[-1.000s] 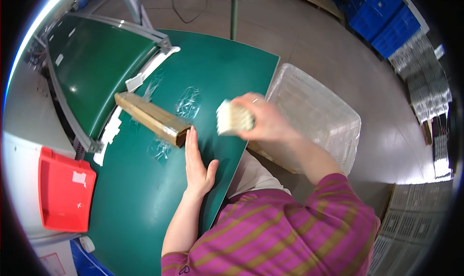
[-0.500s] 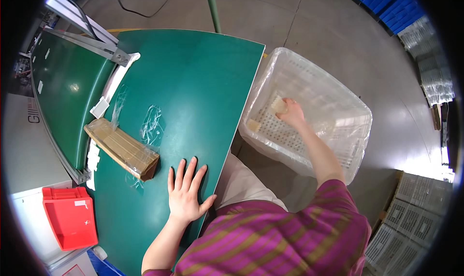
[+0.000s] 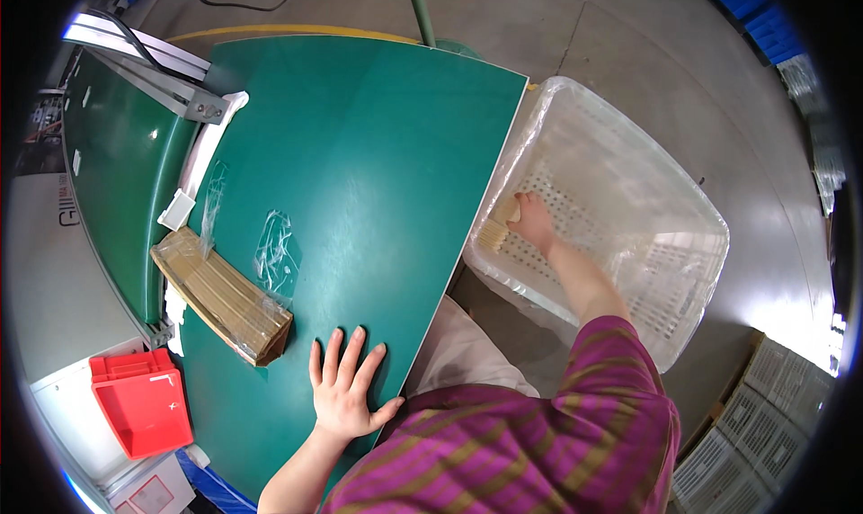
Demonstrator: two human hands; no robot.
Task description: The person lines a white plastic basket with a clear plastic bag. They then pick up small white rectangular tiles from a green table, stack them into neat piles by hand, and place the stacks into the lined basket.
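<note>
My right hand (image 3: pixel 537 224) reaches down into a clear plastic crate (image 3: pixel 647 145) beside the table and holds a small pale stack of flat pieces (image 3: pixel 497 229) against the crate's near left corner. My left hand (image 3: pixel 346 390) lies flat, fingers spread, on the green table (image 3: pixel 360 136) near its front edge. Left of that hand rests a long brown cardboard-coloured bundle in clear wrap (image 3: pixel 222 294), not touched. Loose clear plastic film (image 3: pixel 276 253) lies just beyond the bundle.
A green conveyor with a metal frame (image 3: pixel 135 51) runs along the table's left side. A red bin (image 3: pixel 142 401) stands at the lower left. Stacked grey crates (image 3: pixel 773 415) are at the lower right, blue crates at the top right, on a concrete floor.
My right hand carried the pale stack from above the table into the crate and lowered it toward the near left corner. My left hand stayed flat on the table.
</note>
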